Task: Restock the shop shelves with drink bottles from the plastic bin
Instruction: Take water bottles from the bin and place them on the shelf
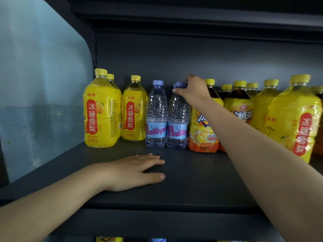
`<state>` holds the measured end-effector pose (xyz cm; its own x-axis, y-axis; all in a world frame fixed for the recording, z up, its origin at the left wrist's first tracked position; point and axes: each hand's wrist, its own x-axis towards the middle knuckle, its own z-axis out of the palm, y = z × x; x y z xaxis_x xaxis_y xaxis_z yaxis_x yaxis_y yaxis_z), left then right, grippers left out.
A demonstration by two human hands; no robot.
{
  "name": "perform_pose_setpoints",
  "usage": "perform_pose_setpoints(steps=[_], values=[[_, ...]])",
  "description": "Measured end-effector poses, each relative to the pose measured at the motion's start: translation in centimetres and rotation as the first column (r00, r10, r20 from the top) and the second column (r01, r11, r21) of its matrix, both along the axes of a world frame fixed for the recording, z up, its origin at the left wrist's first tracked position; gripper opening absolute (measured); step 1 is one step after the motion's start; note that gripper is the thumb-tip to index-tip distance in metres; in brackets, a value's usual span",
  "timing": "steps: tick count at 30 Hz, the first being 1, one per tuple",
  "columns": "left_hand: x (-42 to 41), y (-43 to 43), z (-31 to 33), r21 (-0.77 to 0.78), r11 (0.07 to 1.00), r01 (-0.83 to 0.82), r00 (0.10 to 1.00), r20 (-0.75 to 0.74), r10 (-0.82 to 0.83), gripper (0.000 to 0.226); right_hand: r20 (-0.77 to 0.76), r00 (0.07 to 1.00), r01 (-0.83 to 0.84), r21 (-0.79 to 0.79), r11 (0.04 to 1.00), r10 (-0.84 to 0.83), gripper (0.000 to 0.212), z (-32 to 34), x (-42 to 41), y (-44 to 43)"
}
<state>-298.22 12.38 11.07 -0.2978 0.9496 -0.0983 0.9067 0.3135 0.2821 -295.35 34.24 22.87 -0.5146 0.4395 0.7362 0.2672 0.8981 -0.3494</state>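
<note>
Two clear water bottles with blue caps and blue labels stand side by side at the middle of the dark shelf (pixel 201 180). My right hand (pixel 194 89) grips the cap and neck of the right water bottle (pixel 177 119), which stands upright on the shelf and touches the left water bottle (pixel 156 116). My left hand (pixel 134 170) lies flat on the shelf board in front of them, fingers straight, holding nothing. The plastic bin is out of view.
Yellow pear-drink bottles (pixel 99 110) stand at the left, one more (pixel 134 110) beside the water. An orange-labelled bottle (pixel 202 135), iced tea bottles (pixel 239 105) and large yellow bottles (pixel 293 119) fill the right. A pale blue wall (pixel 38 84) closes the left side.
</note>
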Motion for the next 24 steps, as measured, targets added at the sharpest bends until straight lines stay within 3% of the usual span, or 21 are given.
perform_pose_setpoints(steps=[3,7,11,14,18,24], values=[[0.1,-0.1,0.0,0.002,1.0,-0.012,1.0,0.009,0.012,0.057,-0.12,0.989,-0.094,-0.1,0.991,0.081,0.038,-0.6,1.4,-0.9],[0.3,-0.1,0.1,0.024,0.999,-0.043,0.999,0.012,0.042,0.055,-0.101,0.983,-0.175,-0.222,0.959,0.156,0.044,-1.4,3.4,-1.8],[0.8,0.0,0.3,0.015,0.996,-0.092,0.996,0.009,0.092,0.054,-0.19,0.942,-0.336,-0.515,0.789,0.277,0.052,-3.3,5.9,-3.0],[1.4,0.2,0.2,0.046,0.984,-0.17,0.985,0.001,0.17,0.054,-0.235,0.912,-0.404,-0.645,0.648,0.335,0.037,-5.1,7.6,-3.4],[2.8,0.0,0.3,0.144,0.952,-0.271,0.958,-0.06,0.282,0.05,-0.237,0.884,-0.44,-0.71,0.55,0.402,0.03,-6.8,9.3,-3.6],[6.6,-2.0,0.2,0.252,0.846,-0.47,0.865,-0.061,0.498,0.043,-0.252,0.838,-0.5,-0.71,0.496,0.484,0.045,-8.3,12.5,-1.9]])
